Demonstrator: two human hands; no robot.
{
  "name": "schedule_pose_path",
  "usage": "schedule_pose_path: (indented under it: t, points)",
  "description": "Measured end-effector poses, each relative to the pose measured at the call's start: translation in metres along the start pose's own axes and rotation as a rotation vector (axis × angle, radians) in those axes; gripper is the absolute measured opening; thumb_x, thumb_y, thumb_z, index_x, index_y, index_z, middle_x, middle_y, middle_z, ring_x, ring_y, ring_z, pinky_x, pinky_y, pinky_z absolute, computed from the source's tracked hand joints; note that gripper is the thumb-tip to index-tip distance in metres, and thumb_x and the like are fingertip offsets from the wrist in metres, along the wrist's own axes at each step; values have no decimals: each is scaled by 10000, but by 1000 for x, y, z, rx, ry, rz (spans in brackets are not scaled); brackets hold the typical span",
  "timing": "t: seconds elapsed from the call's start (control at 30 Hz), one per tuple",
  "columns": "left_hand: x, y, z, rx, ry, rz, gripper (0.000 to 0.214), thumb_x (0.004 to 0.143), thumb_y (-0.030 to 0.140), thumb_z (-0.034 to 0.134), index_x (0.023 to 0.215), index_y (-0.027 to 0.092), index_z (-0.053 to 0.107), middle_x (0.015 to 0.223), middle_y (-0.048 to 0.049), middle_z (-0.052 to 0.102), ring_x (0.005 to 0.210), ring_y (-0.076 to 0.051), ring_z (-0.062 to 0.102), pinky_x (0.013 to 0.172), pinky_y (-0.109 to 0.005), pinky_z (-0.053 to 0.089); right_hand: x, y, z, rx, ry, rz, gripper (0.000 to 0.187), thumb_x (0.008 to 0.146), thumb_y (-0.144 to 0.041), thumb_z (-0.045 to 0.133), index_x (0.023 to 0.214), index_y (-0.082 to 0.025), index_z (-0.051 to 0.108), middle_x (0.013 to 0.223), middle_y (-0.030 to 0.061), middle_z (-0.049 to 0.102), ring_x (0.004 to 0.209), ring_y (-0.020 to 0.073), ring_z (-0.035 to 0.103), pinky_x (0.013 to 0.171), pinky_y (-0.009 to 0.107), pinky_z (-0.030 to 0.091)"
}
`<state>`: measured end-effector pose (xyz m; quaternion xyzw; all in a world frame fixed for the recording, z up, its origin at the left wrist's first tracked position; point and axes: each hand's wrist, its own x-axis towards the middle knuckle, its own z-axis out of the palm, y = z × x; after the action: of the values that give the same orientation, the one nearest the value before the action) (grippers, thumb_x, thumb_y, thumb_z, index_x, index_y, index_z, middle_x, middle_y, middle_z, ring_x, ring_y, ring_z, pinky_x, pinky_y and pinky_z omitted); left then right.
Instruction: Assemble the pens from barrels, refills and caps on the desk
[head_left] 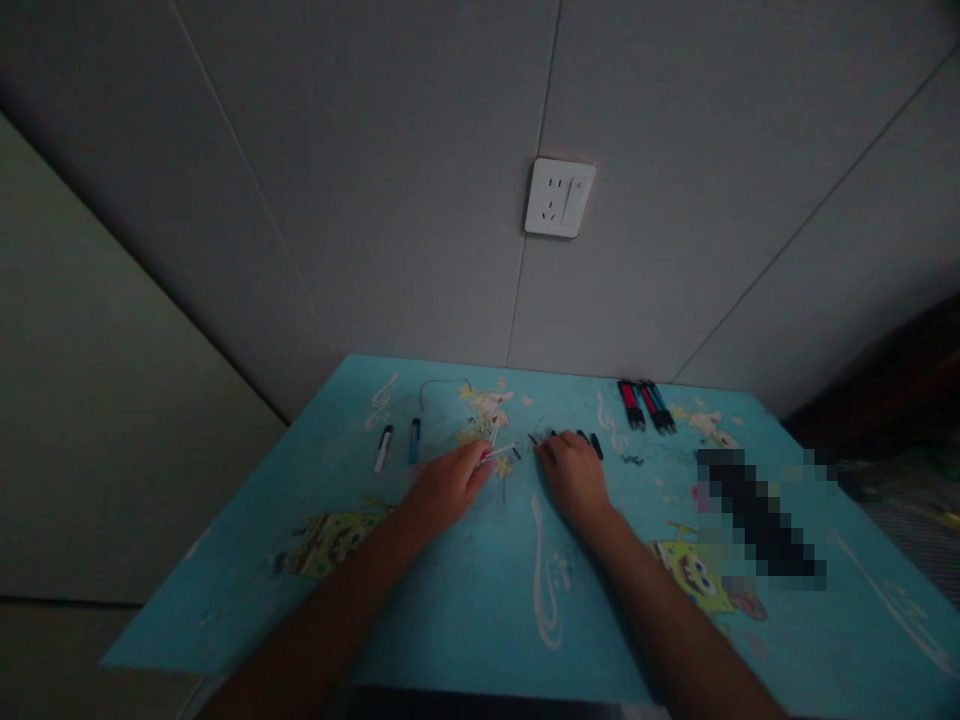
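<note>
My left hand [448,487] rests on the blue cartoon-printed table [465,590], its fingers pinched on a thin white pen refill [501,452] that points to the right. My right hand [574,472] lies knuckles-up just right of it, fingers curled over several small dark pen parts [596,445]. What its fingers hold, if anything, is hidden. The two hands are a short gap apart near the table's middle back.
A white-and-black pen piece [383,449] and a blue one [413,440] lie at the left. A bunch of red, blue and black pens [645,405] sits at the back right. A pixelated dark object [761,515] lies at the right. A wall socket [559,197] is above.
</note>
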<state>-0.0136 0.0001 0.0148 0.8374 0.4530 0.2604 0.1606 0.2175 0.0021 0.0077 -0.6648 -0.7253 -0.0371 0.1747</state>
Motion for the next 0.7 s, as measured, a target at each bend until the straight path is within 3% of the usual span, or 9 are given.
schedule_pose_path:
  t: [0.1, 0.2, 0.33, 0.47, 0.7]
  points:
    - [0, 1, -3, 123, -69, -10, 296, 1003, 402, 357, 998, 212, 584, 885, -30, 680, 782, -168, 645, 710, -257, 458, -2, 0, -4, 119, 15, 9, 191, 949, -279, 507, 894, -172, 655, 911, 98, 671, 883, 216, 614, 813, 309, 426]
    - [1, 0, -1, 190, -91, 20, 323, 1002, 404, 361, 945, 214, 616, 877, -35, 683, 802, -168, 649, 723, -253, 449, -9, -1, -12, 404, 10, -39, 179, 965, -287, 486, 970, -189, 636, 888, 58, 692, 807, 186, 642, 748, 277, 459]
    - [1, -3, 3, 156, -72, 28, 312, 1003, 381, 366, 1051, 229, 635, 960, -45, 707, 860, -171, 663, 774, -263, 468, -17, -9, -23, 685, 60, -134, 177, 956, -302, 517, 1011, -220, 663, 949, 46, 705, 837, 182, 655, 770, 282, 486]
    - [0, -5, 2, 77, -34, 52, 316, 1008, 343, 362, 1185, 229, 598, 1062, -55, 704, 930, -175, 667, 842, -282, 485, -17, -16, -29, 763, 91, -184, 178, 956, -264, 521, 1016, -229, 685, 944, 52, 688, 883, 186, 642, 803, 304, 490]
    - [0, -5, 0, 73, -44, 99, 301, 1004, 335, 373, 1124, 211, 619, 1022, -62, 693, 910, -176, 663, 830, -291, 496, -17, -18, -30, 807, 61, -232, 168, 952, -246, 534, 1023, -231, 686, 961, 49, 691, 904, 181, 637, 824, 318, 501]
